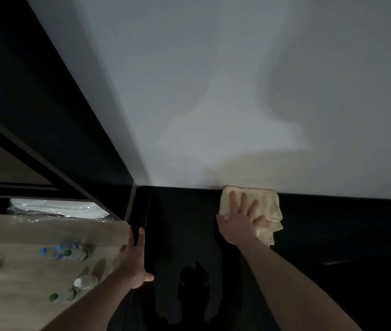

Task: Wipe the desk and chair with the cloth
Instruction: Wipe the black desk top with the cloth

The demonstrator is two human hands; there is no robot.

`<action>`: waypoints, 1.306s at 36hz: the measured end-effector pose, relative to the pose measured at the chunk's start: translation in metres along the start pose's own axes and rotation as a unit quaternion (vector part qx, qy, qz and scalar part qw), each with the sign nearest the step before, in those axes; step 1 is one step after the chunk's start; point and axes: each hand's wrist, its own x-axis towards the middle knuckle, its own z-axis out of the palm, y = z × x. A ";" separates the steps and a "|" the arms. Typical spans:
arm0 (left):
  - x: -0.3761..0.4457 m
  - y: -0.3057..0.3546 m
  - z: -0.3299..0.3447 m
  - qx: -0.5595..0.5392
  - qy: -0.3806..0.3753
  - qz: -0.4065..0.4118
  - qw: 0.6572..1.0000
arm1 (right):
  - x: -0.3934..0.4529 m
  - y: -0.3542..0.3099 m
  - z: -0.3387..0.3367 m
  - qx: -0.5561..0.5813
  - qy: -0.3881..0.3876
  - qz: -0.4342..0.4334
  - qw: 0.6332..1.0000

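Your right grip (239, 218) presses flat, fingers spread, on the soft, limp cloth (254, 206); your left grip (132, 261) clasps the counter (184, 235) edge.

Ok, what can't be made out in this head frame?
- Dark desk top: too dim to judge dirt.
- Cloth: middle hidden under right hand.
- Left hand fingertips: hidden behind dark panel edge.
- Bottles: labels blurred.
- Chair: not visible.
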 end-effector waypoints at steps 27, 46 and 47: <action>-0.020 0.379 0.073 0.070 -0.094 0.161 0.980 | 0.054 0.397 -0.159 0.021 0.006 0.091 0.996; -0.009 0.473 0.096 0.045 -0.091 0.088 0.991 | 0.076 0.507 -0.200 -0.020 0.008 0.115 0.993; -0.008 0.474 0.096 0.043 -0.094 0.087 0.991 | 0.077 0.510 -0.201 -0.026 0.006 0.120 0.992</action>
